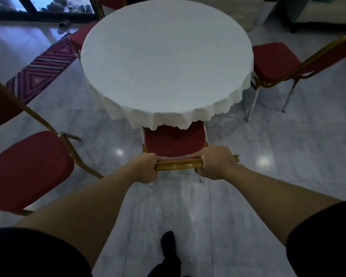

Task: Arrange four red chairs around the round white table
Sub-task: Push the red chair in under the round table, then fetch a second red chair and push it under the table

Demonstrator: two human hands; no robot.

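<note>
A round table [166,62] under a white cloth fills the upper middle of the head view. Right in front of me stands a red chair [173,141] with a gold frame, its seat partly tucked under the cloth's near edge. My left hand [147,168] and my right hand [216,164] both grip the gold top rail of its backrest. Another red chair [274,60] stands at the table's right side, facing it. A third red chair [28,168] stands at the lower left, away from the table. Red seat parts of a chair [79,38] show behind the table's far left.
A striped pink and purple rug [46,68] lies on the marble floor at the left. A dark glass door frame [42,15] runs along the top left. My dark shoe [168,250] is on the floor below the held chair. A cabinet [316,13] stands at the top right.
</note>
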